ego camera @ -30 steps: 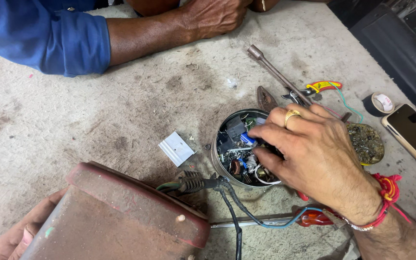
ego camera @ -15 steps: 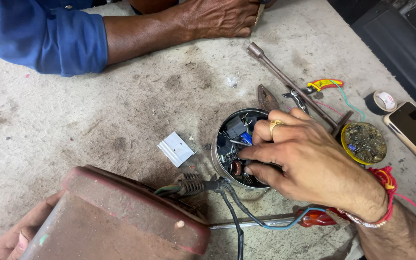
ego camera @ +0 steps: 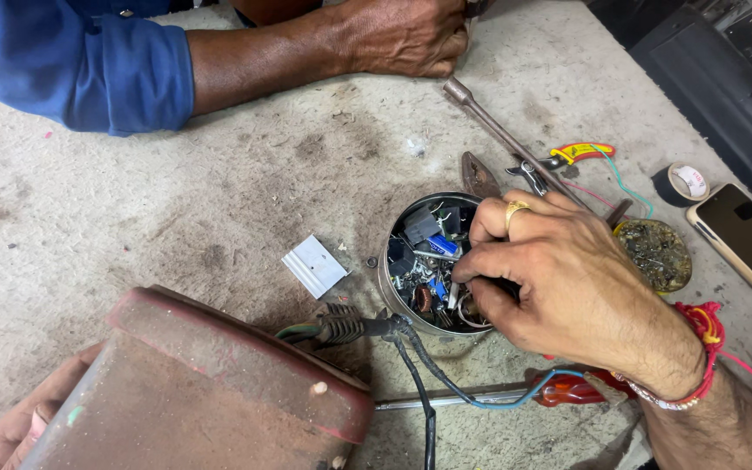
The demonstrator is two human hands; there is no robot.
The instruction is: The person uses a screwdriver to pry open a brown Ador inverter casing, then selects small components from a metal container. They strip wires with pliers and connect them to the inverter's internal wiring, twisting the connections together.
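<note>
Right hand (ego camera: pixel 572 278), gold ring on one finger and red thread at the wrist, is dug into the round metal tin of small electronic parts (ego camera: pixel 428 261) mid-bench. Its fingertips are bunched down among the parts; what they pinch, I cannot tell. The parts look light, loose, hard and spiky, best picked singly by body or lead. Left hand (ego camera: pixel 19 422) cups the rust-red metal casing (ego camera: pixel 193 392), which looks heavy and rigid. Another person's blue-sleeved forearm (ego camera: pixel 245 52) rests on the bench top.
</note>
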